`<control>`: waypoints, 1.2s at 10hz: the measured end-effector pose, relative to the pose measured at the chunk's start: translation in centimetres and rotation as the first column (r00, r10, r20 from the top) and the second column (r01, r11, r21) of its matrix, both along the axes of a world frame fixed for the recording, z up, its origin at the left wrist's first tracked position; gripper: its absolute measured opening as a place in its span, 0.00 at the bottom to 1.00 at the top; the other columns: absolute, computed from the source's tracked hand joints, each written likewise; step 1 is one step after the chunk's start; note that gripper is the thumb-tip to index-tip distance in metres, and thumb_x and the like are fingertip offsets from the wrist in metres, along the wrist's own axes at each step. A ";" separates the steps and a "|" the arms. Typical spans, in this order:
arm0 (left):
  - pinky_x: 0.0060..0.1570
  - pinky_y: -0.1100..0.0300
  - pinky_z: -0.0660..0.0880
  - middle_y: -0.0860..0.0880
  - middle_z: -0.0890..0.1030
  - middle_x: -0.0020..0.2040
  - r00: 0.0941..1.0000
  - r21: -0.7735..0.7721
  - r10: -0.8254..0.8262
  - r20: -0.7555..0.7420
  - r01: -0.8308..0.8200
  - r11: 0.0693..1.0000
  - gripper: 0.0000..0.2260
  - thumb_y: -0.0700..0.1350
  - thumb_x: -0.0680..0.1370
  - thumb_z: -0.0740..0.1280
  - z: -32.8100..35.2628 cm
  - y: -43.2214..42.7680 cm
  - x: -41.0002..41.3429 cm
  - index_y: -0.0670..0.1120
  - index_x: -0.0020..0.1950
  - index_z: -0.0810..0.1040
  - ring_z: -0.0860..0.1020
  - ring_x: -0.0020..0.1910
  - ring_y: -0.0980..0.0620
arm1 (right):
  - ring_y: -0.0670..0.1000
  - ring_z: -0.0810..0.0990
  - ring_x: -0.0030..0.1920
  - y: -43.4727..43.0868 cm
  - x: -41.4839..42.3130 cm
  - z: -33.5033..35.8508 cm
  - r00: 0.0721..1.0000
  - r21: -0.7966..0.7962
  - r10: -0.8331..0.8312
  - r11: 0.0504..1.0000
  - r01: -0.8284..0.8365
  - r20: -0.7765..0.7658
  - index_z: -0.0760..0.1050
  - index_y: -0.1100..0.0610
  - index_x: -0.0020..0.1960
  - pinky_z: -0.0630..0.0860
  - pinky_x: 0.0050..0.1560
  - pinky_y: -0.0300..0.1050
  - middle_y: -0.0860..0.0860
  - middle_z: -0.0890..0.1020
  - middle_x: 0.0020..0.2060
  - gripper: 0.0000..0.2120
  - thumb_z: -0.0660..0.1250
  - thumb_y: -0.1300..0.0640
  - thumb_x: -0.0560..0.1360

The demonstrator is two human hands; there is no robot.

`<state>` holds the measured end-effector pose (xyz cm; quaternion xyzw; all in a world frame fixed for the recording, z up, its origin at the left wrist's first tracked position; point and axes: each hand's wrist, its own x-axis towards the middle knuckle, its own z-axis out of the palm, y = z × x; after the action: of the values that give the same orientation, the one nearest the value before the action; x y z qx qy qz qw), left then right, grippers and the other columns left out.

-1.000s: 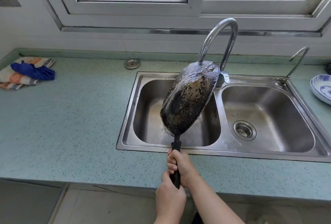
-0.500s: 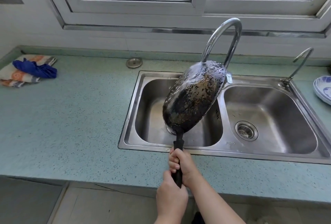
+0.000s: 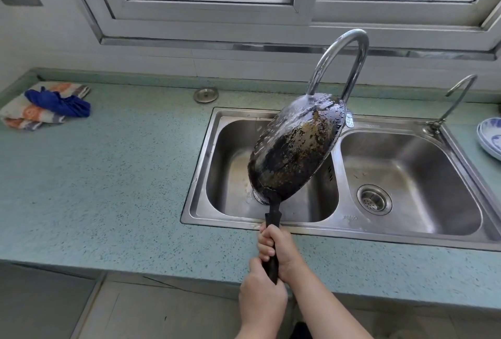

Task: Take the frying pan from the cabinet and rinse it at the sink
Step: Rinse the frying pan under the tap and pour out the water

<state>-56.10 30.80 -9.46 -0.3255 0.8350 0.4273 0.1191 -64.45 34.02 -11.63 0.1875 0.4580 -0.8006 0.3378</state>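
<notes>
A black frying pan (image 3: 296, 148), its blackened underside facing me, is held tilted on edge over the left basin of the steel double sink (image 3: 208, 165). Its far rim sits right under the spout of the tall curved tap (image 3: 339, 59), and water wets the pan there. Both hands grip the black handle: my right hand (image 3: 279, 250) higher on it, my left hand (image 3: 261, 295) at its end. The pan's inside is hidden.
A smaller tap (image 3: 458, 100) stands at the sink's back right corner. Blue-and-white dishes (image 3: 490, 138) lie on the counter at far right. Folded cloths with a blue rag (image 3: 46, 105) lie at far left. A metal disc (image 3: 206, 94) sits behind the sink.
The pan has shifted slightly right and up, so its far rim now meets the tap's spout. Both hands keep their hold on the handle.
</notes>
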 end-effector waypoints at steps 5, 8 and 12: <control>0.47 0.53 0.72 0.39 0.81 0.51 1.000 -0.002 0.027 -0.005 -0.027 1.000 0.08 0.41 0.74 0.62 0.0 0.7 0.0 0.47 0.47 0.62 0.77 0.54 0.39 | 0.43 0.58 0.15 0.6 0.1 0.1 1.000 0.027 0.015 1.000 -0.015 0.000 0.65 0.58 0.35 0.57 0.17 0.31 0.46 0.61 0.17 0.12 0.50 0.70 0.71; 0.44 0.53 0.70 0.39 0.81 0.50 0.994 0.063 0.093 -0.058 -0.089 0.994 0.07 0.41 0.74 0.63 0.3 1.5 0.2 0.47 0.46 0.64 0.77 0.53 0.38 | 0.43 0.58 0.16 1.1 0.1 0.6 0.998 0.105 0.038 0.994 -0.033 -0.049 0.65 0.58 0.35 0.56 0.18 0.33 0.46 0.61 0.18 0.11 0.50 0.70 0.71; 0.40 0.58 0.66 0.53 0.71 0.33 0.976 0.219 0.213 -0.052 -0.197 0.956 0.14 0.39 0.71 0.65 -1.1 2.4 1.3 0.52 0.34 0.61 0.77 0.52 0.39 | 0.44 0.59 0.17 2.0 1.7 0.6 0.989 0.298 0.104 0.952 -0.068 -0.106 0.62 0.58 0.32 0.58 0.19 0.34 0.46 0.62 0.18 0.13 0.53 0.70 0.72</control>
<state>-54.78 33.16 -10.53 -0.3795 0.7501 0.5362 0.0767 -62.75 35.97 -11.03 0.1666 0.5992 -0.7180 0.3126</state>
